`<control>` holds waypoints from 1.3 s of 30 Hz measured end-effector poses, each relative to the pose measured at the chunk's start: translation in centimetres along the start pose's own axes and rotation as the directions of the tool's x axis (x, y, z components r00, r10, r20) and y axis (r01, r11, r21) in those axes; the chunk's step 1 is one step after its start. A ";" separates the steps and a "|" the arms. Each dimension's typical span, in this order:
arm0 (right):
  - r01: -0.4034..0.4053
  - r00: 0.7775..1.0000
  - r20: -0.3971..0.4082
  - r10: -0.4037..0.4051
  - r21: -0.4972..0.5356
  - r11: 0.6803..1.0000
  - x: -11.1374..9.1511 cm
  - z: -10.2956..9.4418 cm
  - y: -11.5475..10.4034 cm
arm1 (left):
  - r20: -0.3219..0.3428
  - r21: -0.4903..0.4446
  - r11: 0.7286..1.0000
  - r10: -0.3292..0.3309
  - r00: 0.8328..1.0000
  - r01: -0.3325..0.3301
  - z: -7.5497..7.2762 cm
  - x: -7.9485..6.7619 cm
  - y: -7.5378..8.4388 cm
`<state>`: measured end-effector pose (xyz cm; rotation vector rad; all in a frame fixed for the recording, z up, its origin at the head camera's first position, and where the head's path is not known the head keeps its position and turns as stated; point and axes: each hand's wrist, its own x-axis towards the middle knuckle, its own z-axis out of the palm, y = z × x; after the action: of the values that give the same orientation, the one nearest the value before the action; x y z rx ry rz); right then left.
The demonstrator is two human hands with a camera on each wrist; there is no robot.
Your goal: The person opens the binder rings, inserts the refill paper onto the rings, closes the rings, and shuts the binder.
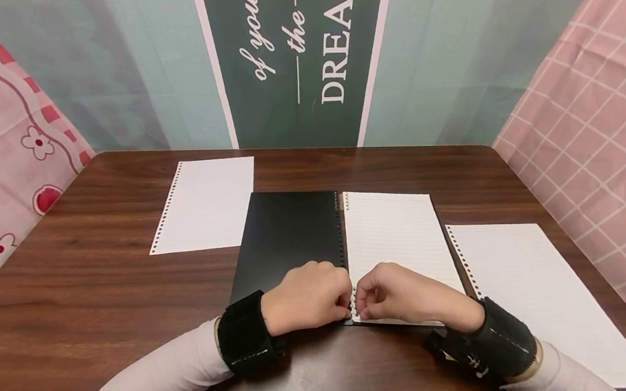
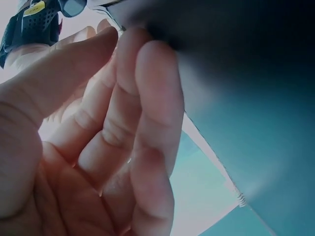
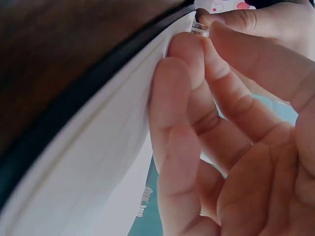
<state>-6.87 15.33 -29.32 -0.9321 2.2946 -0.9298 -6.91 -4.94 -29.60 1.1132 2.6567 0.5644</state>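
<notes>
A loose-leaf binder lies open flat on the table, its black cover [image 1: 288,235] to the left and a stack of lined paper [image 1: 394,232] to the right. Clear plastic binder rings [image 3: 200,29] run along the spine between them. At the near end of the spine, my left hand [image 1: 310,295] pinches the rings from the cover side, fingers curled. Facing it, my right hand [image 1: 400,293] pinches the same rings from the paper side with thumb and fingertips. In the right wrist view, a clear ring shows between the fingertips of both hands.
A loose punched sheet [image 1: 204,205] lies at the back left, next to the cover. More punched paper [image 1: 539,287] lies on the right, partly behind the right wrist strap [image 1: 499,340]. The brown table [image 1: 75,291] meets fabric hangings at its back and sides.
</notes>
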 end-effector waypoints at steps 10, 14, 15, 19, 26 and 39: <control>0.055 0.997 0.049 -0.055 0.009 0.998 0.2 -0.1 0.7 | 0.035 -0.015 1.000 0.001 0.999 0.000 0.1 0.4 -0.4; 0.050 0.998 0.033 -0.049 -0.021 0.999 0.3 0.1 0.6 | 0.045 -0.018 1.000 0.001 0.999 0.000 0.2 0.4 -0.5; 0.048 0.999 0.020 -0.047 -0.040 0.998 0.3 0.3 0.5 | 0.047 -0.021 1.000 0.003 0.999 -0.002 0.2 0.3 -0.5; 0.031 0.999 -0.033 -0.036 -0.147 0.989 0.3 0.7 -0.1 | 0.041 -0.020 0.999 0.030 0.999 -0.029 0.1 0.3 -0.6; -0.002 0.997 -0.081 -0.017 -0.235 0.972 0.3 0.9 -0.6 | 0.041 -0.030 0.997 0.065 0.997 -0.064 -0.1 0.4 -0.8; -0.002 0.998 -0.062 -0.008 -0.154 0.988 0.5 0.6 -0.1 | 0.092 -0.060 0.998 0.016 0.996 -0.010 -0.2 0.8 -1.3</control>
<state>-6.74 14.61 -29.74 -0.9824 2.4476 -0.8017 -8.33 -5.23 -30.03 1.1130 2.5390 0.5752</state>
